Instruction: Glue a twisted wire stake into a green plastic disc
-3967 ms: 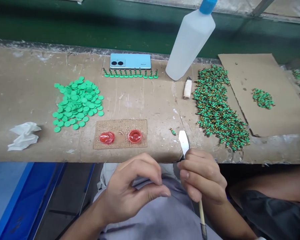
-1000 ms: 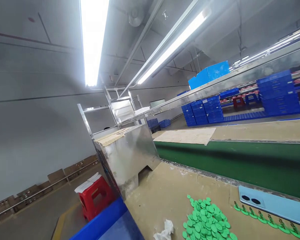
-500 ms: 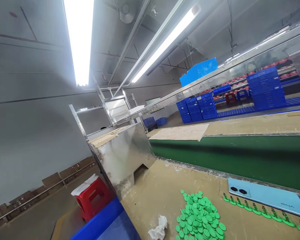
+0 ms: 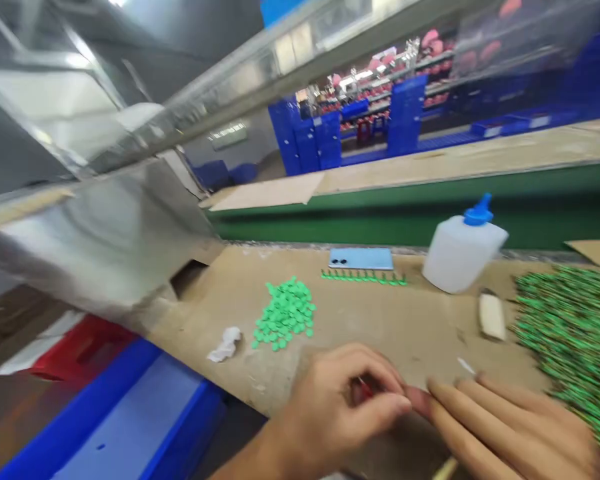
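At the near edge of the tabletop [image 4: 380, 320], two hands only, both the person's own, working close together over the bare board. Left hand [image 4: 330, 417]: grip clenched in a pinch, thumb over fingers, on a small red item [image 4: 365, 391], mostly hidden and too blurred to identify. Right hand [image 4: 510, 427]: fingers long and loosely extended, fingertips just beside the left thumb, blurred. A pale stick [image 4: 445, 470] shows below it at the frame edge; whether this grip is closed on it, cannot tell. Step in hand, as far as seen: fine fingertip handling of the red item, held off the board. Counts: one blue-capped plastic bottle [image 4: 463, 257], one pale blue phone [image 4: 361, 259], one cream-coloured handle [image 4: 493, 317], one white sliver [image 4: 465, 365], one crumpled tissue [image 4: 226, 343]. Row of small green-based figures [image 4: 364, 279] beside the phone: too small to count singly, roughly a dozen. Loose pile of green discs [image 4: 285, 313]: many dozens, uncountable. Heap of green-and-gold pieces [image 4: 573, 347] at right, nearest the right hand: far too many and too blurred to count. Beyond the tabletop, stacked blue crates [image 4: 305, 140]; below it, one red stool [image 4: 83, 347].
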A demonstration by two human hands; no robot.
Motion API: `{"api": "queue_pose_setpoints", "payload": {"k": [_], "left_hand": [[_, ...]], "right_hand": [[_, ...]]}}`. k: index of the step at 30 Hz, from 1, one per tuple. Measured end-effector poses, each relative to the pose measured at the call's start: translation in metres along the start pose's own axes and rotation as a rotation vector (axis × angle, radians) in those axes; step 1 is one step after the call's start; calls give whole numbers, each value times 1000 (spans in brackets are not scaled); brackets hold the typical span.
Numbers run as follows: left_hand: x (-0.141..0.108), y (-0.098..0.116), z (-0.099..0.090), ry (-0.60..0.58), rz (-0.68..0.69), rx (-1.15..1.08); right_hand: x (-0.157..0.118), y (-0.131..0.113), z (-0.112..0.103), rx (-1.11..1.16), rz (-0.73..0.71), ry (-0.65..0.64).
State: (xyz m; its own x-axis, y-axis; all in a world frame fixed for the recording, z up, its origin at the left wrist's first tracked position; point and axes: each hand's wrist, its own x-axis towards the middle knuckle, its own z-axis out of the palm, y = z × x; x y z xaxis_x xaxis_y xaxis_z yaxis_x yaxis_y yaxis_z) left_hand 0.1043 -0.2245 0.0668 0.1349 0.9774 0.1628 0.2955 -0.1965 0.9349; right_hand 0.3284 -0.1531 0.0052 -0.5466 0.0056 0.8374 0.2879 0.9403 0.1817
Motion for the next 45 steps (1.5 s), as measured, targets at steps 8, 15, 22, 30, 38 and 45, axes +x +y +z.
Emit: {"api": "queue_pose_setpoints", "payload": {"k": [8, 15, 22, 30, 38, 45], "left_hand": [[-10, -8, -3, 9, 347, -34], [-1, -9, -5, -37, 403, -23], [0, -11, -7, -76, 387, -128], [6, -15, -21, -307, 283, -216], [10, -15, -22, -490, 269, -259], [4, -21, -15, -416, 296, -242]], "right_hand": [[34, -4, -12, 24, -50, -37], [35, -7, -12, 55, -17, -4], [36, -8, -6, 92, 45, 66], [26, -9, -2, 236, 7, -10], [31, -2, -1, 330, 3, -29], [31, 1, -5, 294, 1, -87]]}}
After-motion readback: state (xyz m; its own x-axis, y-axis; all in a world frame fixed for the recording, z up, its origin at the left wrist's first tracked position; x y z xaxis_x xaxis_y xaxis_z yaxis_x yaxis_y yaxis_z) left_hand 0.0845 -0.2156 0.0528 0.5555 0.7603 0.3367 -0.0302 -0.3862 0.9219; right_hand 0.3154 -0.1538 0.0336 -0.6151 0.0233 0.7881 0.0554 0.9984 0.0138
